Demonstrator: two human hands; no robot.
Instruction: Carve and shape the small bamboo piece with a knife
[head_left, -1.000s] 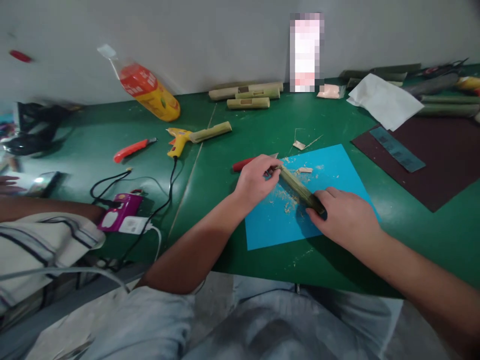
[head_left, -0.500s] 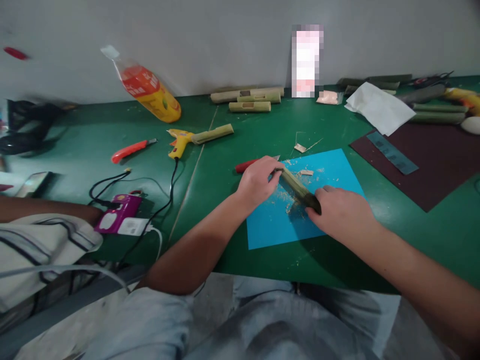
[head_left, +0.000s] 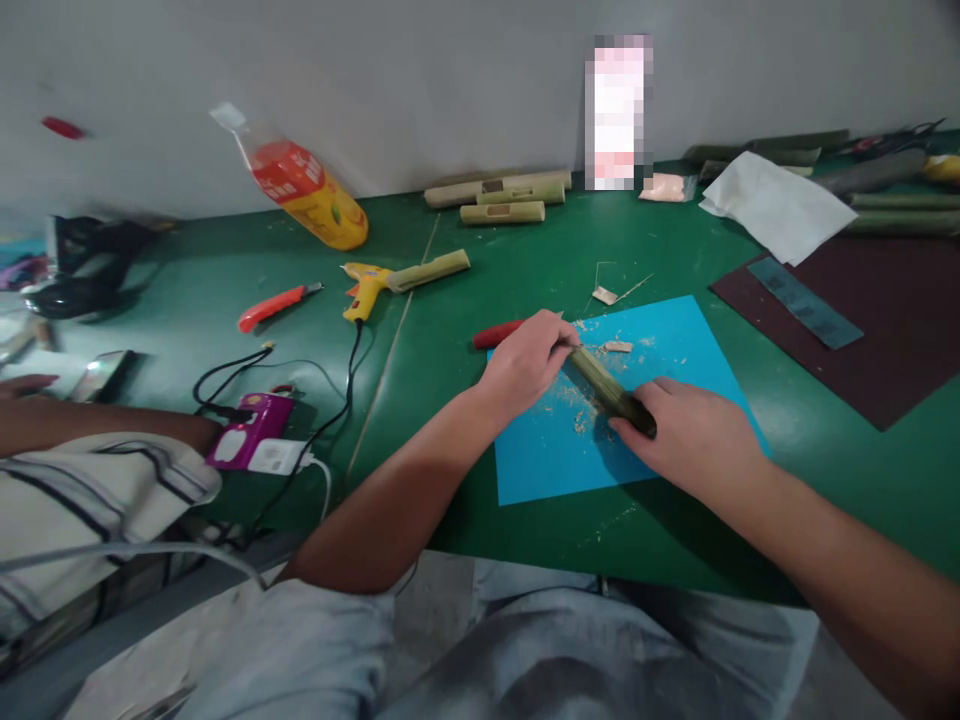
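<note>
A short green bamboo piece (head_left: 607, 388) lies slanted on a blue sheet (head_left: 675, 350) strewn with shavings. My right hand (head_left: 690, 435) is closed round its near end and holds it down. My left hand (head_left: 525, 362) is closed at the far end, its fingers pinched on a small tool I cannot make out. A red-handled knife (head_left: 495, 333) lies just behind my left hand.
On the green table (head_left: 487, 270) lie a yellow glue gun (head_left: 364, 283), an orange cutter (head_left: 274, 303), several bamboo pieces (head_left: 499, 195), a tipped bottle (head_left: 307, 195), white paper (head_left: 776, 205) and a dark mat (head_left: 877, 320). Another person's arm (head_left: 97, 430) rests at left beside a purple device (head_left: 247, 440).
My hands have stayed on the bamboo piece, shifting only slightly over the blue sheet. The camera has moved a little.
</note>
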